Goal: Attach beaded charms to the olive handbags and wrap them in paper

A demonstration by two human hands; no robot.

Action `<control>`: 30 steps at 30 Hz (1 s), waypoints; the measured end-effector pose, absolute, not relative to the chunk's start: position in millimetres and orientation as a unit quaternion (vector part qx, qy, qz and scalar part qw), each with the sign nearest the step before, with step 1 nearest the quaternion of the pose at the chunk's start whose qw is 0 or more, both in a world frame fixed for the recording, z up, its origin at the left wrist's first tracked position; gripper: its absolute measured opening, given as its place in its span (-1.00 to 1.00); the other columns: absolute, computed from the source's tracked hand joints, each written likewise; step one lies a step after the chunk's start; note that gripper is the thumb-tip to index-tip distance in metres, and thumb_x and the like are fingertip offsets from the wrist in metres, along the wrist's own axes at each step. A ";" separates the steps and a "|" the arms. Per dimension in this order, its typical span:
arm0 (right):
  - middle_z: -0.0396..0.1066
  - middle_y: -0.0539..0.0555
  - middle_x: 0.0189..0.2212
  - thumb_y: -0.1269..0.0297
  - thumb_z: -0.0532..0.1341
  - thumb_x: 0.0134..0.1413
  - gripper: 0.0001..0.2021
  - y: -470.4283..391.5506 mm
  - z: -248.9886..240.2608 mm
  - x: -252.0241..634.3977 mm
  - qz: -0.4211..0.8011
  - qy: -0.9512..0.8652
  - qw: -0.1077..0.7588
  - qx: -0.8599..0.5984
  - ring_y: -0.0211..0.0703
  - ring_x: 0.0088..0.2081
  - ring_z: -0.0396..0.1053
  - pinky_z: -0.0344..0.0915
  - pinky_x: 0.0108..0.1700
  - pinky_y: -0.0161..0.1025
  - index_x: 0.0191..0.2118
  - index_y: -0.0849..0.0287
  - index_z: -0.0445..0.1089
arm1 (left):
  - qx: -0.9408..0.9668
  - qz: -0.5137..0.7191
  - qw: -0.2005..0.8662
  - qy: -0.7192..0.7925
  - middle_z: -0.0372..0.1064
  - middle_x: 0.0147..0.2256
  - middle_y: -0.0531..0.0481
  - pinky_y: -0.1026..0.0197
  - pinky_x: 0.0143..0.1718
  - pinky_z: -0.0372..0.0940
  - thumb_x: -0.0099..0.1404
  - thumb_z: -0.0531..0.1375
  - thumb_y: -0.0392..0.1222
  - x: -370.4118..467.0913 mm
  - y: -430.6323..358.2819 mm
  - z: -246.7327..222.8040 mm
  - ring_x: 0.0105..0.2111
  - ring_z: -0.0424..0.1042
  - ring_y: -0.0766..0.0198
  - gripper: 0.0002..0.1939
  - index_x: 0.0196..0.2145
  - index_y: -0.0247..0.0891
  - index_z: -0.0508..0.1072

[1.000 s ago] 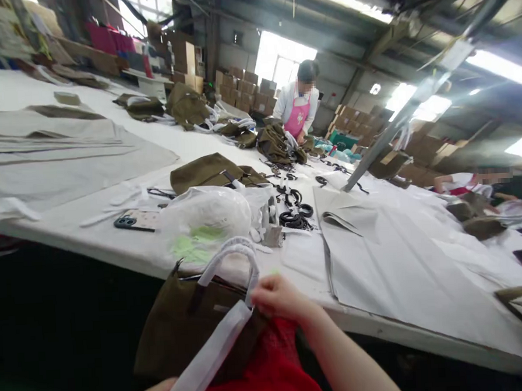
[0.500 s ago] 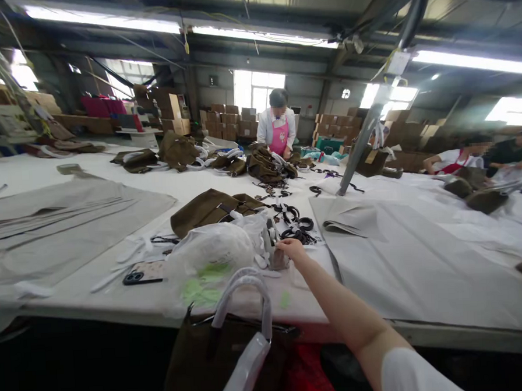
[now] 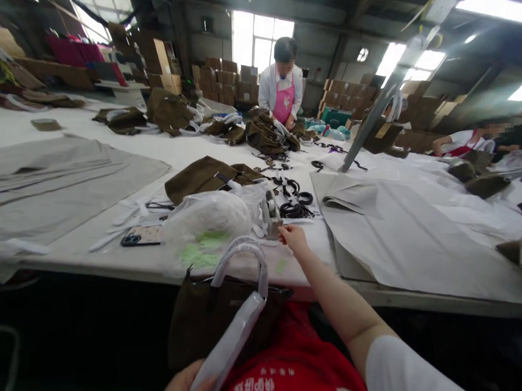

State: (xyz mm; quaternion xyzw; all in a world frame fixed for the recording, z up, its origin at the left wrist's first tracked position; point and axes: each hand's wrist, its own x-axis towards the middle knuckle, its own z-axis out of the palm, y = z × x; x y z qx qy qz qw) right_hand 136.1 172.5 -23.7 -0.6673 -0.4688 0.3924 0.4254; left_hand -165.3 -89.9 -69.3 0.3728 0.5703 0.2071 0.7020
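Note:
My left hand [image 3: 186, 387], at the bottom edge, is closed around the lower end of a white-wrapped handle [image 3: 233, 331] of a dark olive handbag [image 3: 192, 316]. The bag hangs upright against the table's front edge, its other wrapped handle arching above the opening. Over the table, my right hand [image 3: 293, 237] is pinched at the near end of what looks like a grey tape dispenser [image 3: 272, 209]. Whatever lies between those fingertips is too small to make out. Left of the dispenser sits a clear plastic bag [image 3: 209, 215] with green pieces at its base.
Black ring-shaped straps [image 3: 294, 196] and an olive bag [image 3: 199, 178] lie behind the dispenser. A phone [image 3: 143, 235] rests at the left. Grey sheets [image 3: 389, 229] cover the right side, near a slanted pole [image 3: 367, 131]. Across the table a co-worker [image 3: 281, 89] handles more bags.
My view has tilted down, bringing my left hand on the wrapped handle and my red apron into sight. My right hand has drawn slightly toward me at the dispenser, still pinched.

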 end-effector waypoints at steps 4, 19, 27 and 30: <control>0.41 0.03 -0.61 0.23 0.26 0.00 -0.81 142.6 -17.1 133.6 0.424 -0.478 0.371 -0.673 -0.36 -0.64 0.26 0.18 -0.59 -0.42 -0.50 0.23 0.33 | 0.407 0.212 0.666 0.588 0.54 -0.38 -0.07 0.13 -0.26 0.34 0.02 0.24 0.31 -151.8 -93.7 -37.6 -0.32 0.50 0.04 -0.43 -0.27 -0.27 0.48; 0.44 0.00 -0.59 -0.05 0.33 -0.08 -0.61 -53.5 -27.2 49.8 0.774 -0.440 0.091 -0.446 -0.44 -0.71 0.19 0.08 -0.65 -0.44 -0.47 0.25 0.39 | 0.465 0.218 0.605 0.608 0.52 -0.38 -0.04 0.21 -0.34 0.27 0.12 0.19 0.08 -145.0 -100.9 -24.2 -0.36 0.46 0.11 -0.61 -0.28 -0.32 0.49; 0.38 0.00 -0.67 -0.13 0.33 -0.11 -0.52 -51.5 -37.6 45.6 0.741 -0.462 0.078 -0.480 -0.43 -0.73 0.15 0.00 -0.70 -0.42 -0.58 0.27 0.39 | 0.514 0.224 0.568 0.603 0.49 -0.44 0.03 0.25 -0.39 0.24 0.13 0.17 0.05 -141.9 -100.9 -11.8 -0.40 0.43 0.15 -0.66 -0.33 -0.29 0.51; 0.39 0.02 -0.67 -0.16 0.32 -0.09 -0.51 -50.8 -41.2 45.0 0.715 -0.500 0.056 -0.485 -0.39 -0.72 0.18 0.04 -0.68 -0.41 -0.55 0.28 0.43 | 0.524 0.214 0.555 0.610 0.48 -0.45 0.02 0.25 -0.42 0.22 0.14 0.15 0.05 -141.8 -101.4 -6.8 -0.41 0.41 0.16 -0.66 -0.33 -0.28 0.52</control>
